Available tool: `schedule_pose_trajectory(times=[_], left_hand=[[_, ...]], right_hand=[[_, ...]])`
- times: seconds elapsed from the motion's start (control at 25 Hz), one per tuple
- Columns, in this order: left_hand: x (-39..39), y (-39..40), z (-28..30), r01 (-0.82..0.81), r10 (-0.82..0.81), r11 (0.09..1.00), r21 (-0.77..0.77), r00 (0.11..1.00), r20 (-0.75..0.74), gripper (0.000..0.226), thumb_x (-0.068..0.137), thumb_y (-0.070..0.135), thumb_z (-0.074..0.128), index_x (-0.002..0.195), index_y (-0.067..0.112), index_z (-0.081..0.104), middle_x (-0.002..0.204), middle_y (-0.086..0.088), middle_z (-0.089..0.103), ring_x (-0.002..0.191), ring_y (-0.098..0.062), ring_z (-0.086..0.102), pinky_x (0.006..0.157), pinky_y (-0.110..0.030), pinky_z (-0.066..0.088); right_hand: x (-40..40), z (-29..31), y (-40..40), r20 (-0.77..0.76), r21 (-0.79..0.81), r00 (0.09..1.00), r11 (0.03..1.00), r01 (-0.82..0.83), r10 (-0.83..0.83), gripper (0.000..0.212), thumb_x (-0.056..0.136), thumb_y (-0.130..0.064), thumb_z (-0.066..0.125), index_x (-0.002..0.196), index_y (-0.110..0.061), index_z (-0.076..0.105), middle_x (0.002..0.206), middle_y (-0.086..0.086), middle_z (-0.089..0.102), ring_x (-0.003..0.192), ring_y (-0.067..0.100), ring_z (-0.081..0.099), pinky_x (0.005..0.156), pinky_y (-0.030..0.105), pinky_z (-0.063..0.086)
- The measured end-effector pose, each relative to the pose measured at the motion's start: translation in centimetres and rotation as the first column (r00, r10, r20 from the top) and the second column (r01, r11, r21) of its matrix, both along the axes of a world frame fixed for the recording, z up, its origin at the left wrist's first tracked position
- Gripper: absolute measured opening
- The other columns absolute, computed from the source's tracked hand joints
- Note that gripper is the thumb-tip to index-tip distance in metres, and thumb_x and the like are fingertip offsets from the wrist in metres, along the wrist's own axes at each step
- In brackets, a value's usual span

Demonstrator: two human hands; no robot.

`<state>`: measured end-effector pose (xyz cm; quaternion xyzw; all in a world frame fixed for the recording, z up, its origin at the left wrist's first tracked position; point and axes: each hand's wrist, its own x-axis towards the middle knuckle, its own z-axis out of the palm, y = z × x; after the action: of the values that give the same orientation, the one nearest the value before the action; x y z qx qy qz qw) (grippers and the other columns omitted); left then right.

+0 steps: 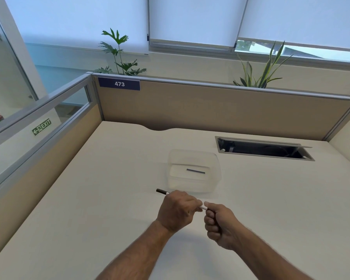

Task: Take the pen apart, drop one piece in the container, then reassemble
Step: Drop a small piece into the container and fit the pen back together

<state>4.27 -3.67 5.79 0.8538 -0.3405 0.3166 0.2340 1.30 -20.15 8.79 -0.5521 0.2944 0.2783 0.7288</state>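
A white pen with a black end (162, 191) lies across both of my fists above the desk. My left hand (177, 210) is closed around its middle, and the black end sticks out to the left. My right hand (218, 225) pinches the white end (204, 207) between thumb and fingers. Just beyond the hands stands a clear plastic container (194, 158). A thin dark pen piece (195, 171) lies flat on the container's bottom.
The cream desk (89, 199) is walled by tan partitions at the back and left. An open cable hatch (263, 148) is set into the desk at the back right. Two plants rise behind the back partition.
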Motion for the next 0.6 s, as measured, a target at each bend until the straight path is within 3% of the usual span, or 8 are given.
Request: schedule_pose_trajectory(times=[0.16, 0.24, 0.36, 0.48, 0.6], left_hand=[[0.0, 0.6, -0.1, 0.017, -0.019, 0.999, -0.032, 0.998, -0.062, 0.01, 0.075, 0.022, 0.082, 0.077, 0.02, 0.072, 0.069, 0.006, 0.075, 0.063, -0.016, 0.068, 0.057, -0.03, 0.053], [-0.4, 0.5, 0.0, -0.05, 0.019, 0.99, -0.132, 0.974, -0.225, 0.014, 0.074, 0.027, 0.083, 0.079, 0.019, 0.073, 0.07, 0.004, 0.075, 0.063, -0.017, 0.069, 0.056, -0.032, 0.055], [-1.1, -0.2, 0.3, -0.193, -0.007, 0.921, -0.338, 0.859, -0.512, 0.021, 0.079, 0.036, 0.08, 0.089, 0.021, 0.069, 0.075, 0.003, 0.077, 0.066, -0.014, 0.07, 0.059, -0.035, 0.057], [-1.6, -1.6, 0.7, -0.241, -0.056, 0.863, -0.445, 0.828, -0.557, 0.029, 0.083, 0.038, 0.075, 0.104, 0.027, 0.059, 0.077, 0.004, 0.078, 0.066, -0.006, 0.07, 0.059, -0.027, 0.058], [-1.5, -2.4, 0.7, -0.253, -0.093, 0.844, -0.472, 0.799, -0.594, 0.061, 0.083, 0.045, 0.073, 0.135, 0.034, 0.043, 0.075, 0.007, 0.077, 0.064, -0.006, 0.069, 0.063, -0.021, 0.058]], right_hand=[[-0.2, -0.1, -0.6, 0.088, -0.107, 0.982, 0.982, -0.158, 0.167, 0.046, 0.09, -0.046, 0.061, 0.059, -0.012, 0.059, 0.055, 0.004, 0.053, 0.044, 0.018, 0.044, 0.041, 0.025, 0.036], [-0.3, -0.3, -0.9, 0.231, -0.155, 0.961, 0.981, -0.118, 0.152, 0.038, 0.081, -0.046, 0.075, 0.077, -0.008, 0.072, 0.067, 0.007, 0.064, 0.055, 0.023, 0.058, 0.049, 0.03, 0.048], [-0.5, -0.5, -0.9, 0.471, -0.194, 0.874, 0.981, -0.03, 0.12, 0.039, 0.07, -0.04, 0.086, 0.098, -0.016, 0.076, 0.092, 0.004, 0.076, 0.078, 0.02, 0.071, 0.068, 0.033, 0.056], [-0.4, -0.4, -0.1, 0.604, -0.314, 0.765, 0.949, -0.029, 0.223, 0.023, 0.08, -0.036, 0.078, 0.095, -0.018, 0.078, 0.1, -0.001, 0.078, 0.089, 0.014, 0.073, 0.076, 0.036, 0.052], [0.0, -0.3, 0.3, 0.665, -0.311, 0.725, 0.949, 0.049, 0.18, 0.013, 0.086, -0.027, 0.073, 0.091, -0.016, 0.08, 0.09, 0.005, 0.079, 0.088, 0.019, 0.074, 0.079, 0.034, 0.053]])
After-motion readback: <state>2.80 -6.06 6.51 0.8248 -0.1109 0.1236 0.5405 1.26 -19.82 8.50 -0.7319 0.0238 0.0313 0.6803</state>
